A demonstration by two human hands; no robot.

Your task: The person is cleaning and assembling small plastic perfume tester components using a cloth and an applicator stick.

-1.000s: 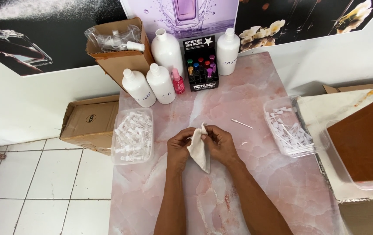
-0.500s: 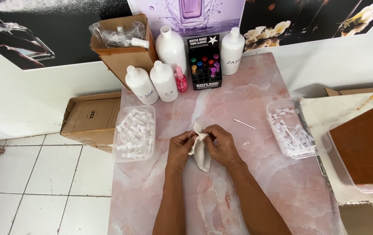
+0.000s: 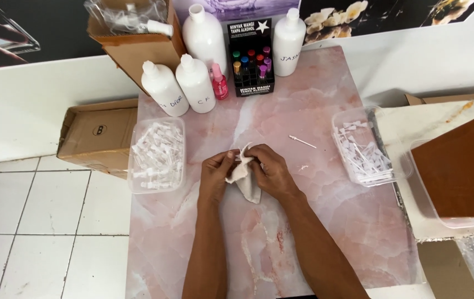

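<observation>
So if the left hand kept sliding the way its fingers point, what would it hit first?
The cloth it already grips, then probably the right hand on the cloth's other side.

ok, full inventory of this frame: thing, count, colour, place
cloth: 1, off-white, mid table, held by both hands
table: 1, pink marble pattern, centre
white bottles: 4, white, table's far edge
small bottle: 1, pink, beside the bottles
display box: 1, black with coloured vials, far edge
thin stick: 1, white, right of the hands
left tray: 1, clear, small white parts inside, left edge
right tray: 1, clear, small white parts inside, right edge
cardboard boxes: 2, brown, left, one on floor
brown board: 1, far right
left hand: on cloth
right hand: on cloth
</observation>
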